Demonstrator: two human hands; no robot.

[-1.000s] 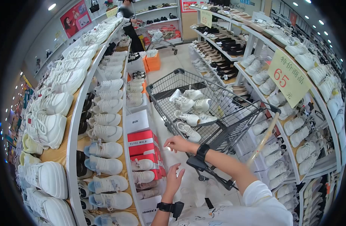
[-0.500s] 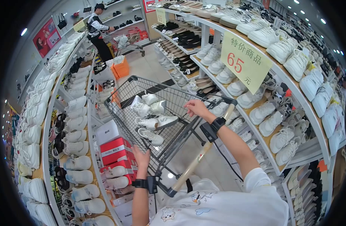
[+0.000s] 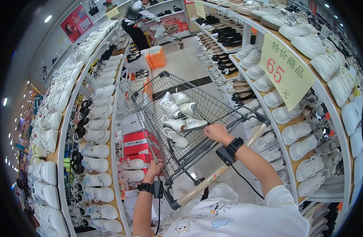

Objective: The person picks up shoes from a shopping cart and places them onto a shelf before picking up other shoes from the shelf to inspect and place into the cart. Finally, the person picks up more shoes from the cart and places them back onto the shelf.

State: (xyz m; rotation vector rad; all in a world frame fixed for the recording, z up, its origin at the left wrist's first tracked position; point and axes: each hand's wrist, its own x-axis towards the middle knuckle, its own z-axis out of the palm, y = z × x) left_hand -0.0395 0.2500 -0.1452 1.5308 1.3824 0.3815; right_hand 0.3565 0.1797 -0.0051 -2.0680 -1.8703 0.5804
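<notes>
A grey wire shopping cart (image 3: pixel 171 75) stands in front of me, its pale handle bar (image 3: pixel 213 175) close to my body. My left hand (image 3: pixel 154 168) is closed around the cart's left side rim. Fingers curled, my right hand (image 3: pixel 217 133) is closed at the rear edge of the basket; what its fingers wrap is partly hidden. Several loose white sneakers (image 3: pixel 175 137) lie in the basket, along with a white sneaker with a dark sole (image 3: pixel 195 124) near my right hand. Both wrists wear black straps with small devices and cables.
White sneakers (image 3: pixel 96 166) line the left shelves, with red shoeboxes (image 3: pixel 136 144) below. On the right, a shelf (image 3: pixel 282 134) of white shoes carries a yellow price sign (image 3: pixel 286 71). A person (image 3: pixel 136 29) stands at another cart (image 3: pixel 165 33) up the aisle, near orange bins (image 3: pixel 155 58).
Both hands were open and have closed at the cart's edges. My right hand has moved down and nearer. The view has shifted, so cart and shelves appear farther right.
</notes>
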